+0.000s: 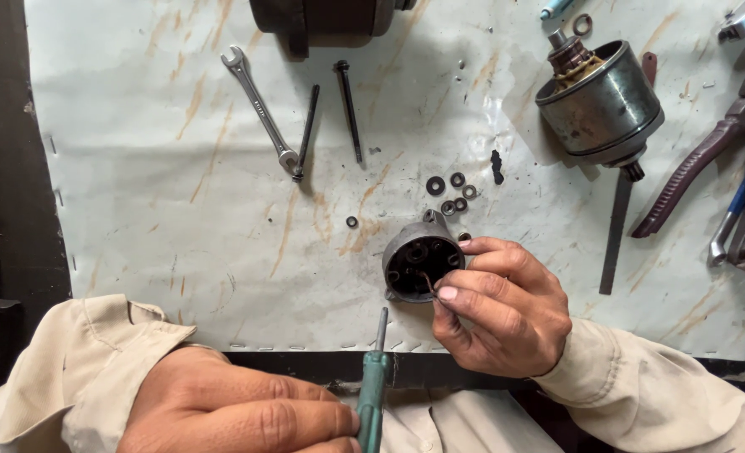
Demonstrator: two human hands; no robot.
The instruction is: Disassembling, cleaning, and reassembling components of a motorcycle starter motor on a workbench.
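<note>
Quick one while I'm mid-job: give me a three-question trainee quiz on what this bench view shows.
1. True or false: the right hand holds the round metal end cap with its open side facing the camera.
2. Which tool is in the left hand? A) open-end wrench B) green-handled screwdriver C) pliers
3. Fill in: the loose washers lie on the white sheet between the end cap and the two long ______.

Key:
1. True.
2. B, the green-handled screwdriver; the open-end wrench and the pliers lie untouched on the sheet.
3. Bolts.
</note>
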